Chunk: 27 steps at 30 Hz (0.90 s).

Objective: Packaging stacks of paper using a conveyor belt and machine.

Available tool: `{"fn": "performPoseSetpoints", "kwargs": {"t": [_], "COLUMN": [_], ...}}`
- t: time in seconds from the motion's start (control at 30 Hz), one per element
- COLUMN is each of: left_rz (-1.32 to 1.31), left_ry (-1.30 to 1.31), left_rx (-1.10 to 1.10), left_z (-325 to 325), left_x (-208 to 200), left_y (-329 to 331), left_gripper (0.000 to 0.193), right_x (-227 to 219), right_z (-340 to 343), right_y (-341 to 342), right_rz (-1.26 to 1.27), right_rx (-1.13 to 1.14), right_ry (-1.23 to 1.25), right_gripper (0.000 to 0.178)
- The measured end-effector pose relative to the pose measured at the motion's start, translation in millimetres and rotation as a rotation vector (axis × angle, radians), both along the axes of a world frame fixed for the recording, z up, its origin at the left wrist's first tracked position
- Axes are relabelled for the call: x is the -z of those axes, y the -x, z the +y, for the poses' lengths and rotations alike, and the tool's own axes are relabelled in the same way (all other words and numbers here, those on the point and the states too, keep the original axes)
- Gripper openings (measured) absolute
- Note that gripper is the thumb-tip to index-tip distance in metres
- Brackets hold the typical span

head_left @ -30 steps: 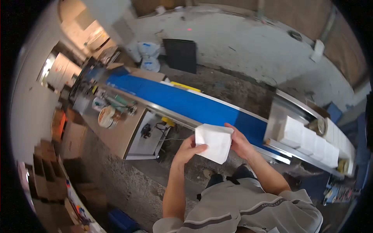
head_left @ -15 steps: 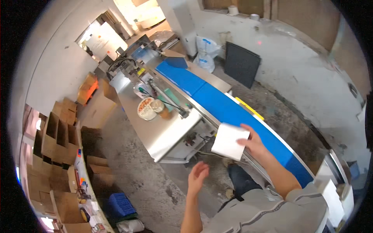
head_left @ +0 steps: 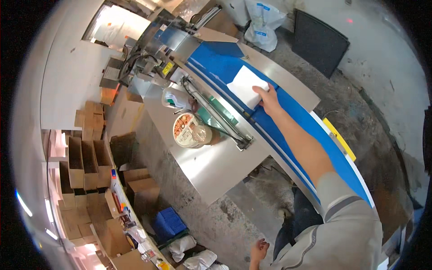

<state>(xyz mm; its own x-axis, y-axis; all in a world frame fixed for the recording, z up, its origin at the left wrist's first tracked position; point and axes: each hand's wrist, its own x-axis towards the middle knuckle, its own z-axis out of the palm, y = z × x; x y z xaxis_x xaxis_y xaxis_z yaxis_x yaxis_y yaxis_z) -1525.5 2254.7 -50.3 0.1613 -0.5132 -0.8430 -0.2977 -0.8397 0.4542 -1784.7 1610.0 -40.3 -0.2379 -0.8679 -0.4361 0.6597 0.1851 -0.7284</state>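
Over the blue conveyor belt (head_left: 288, 118), my right hand (head_left: 268, 98) grips a flat, white, square box (head_left: 246, 85) by its near right edge. The thumb lies on top of the box, and its underside is hidden. My right arm reaches far forward along the belt. Low in the picture, close to my body, my left hand (head_left: 258, 250) hangs with loosely curled fingers and nothing in it.
A steel table (head_left: 211, 173) left of the belt carries a round tub (head_left: 183, 130) and a jar (head_left: 201, 134). A metal bar (head_left: 215, 112) runs beside the belt. Cardboard boxes (head_left: 90, 162) and a blue crate (head_left: 170, 223) stand left; a dark panel (head_left: 319, 41) leans against the wall.
My right hand has carried the white box forward, farther up the belt. My left hand has dropped back toward my body. The view has shifted along with my head.
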Motion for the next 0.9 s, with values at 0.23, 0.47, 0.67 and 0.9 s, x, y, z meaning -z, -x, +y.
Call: {"fn": "performPoseSetpoints", "kwargs": {"t": [0.23,0.47,0.67,0.9], "left_rz": [0.01,0.029,0.007,0.527], "left_ry": [0.081,0.213,0.382,0.607], "left_rx": [-0.076,-0.022,0.397,0.823], "left_z": [-23.9,-44.7,-96.5,-61.8], "left_x": [-10.2,-12.8,-55.7,-67.7], "left_y": [4.2,0.8,53.8,134.3], "left_gripper": [0.044,0.037,0.024,0.03], "right_x": [60.7,4.8,-69.3,-131.4], "right_z": [-36.3,104.8,329.2,637.8], "right_y": [-21.2,38.0,108.1,147.6], "right_rz": [0.457,0.219,0.421,0.718], "right_rx": [0.026,-0.034,-0.134,-0.161], "right_ry": [-0.069,0.096,0.085,0.004], "right_gripper": [0.088,0.022,0.02,0.017]}}
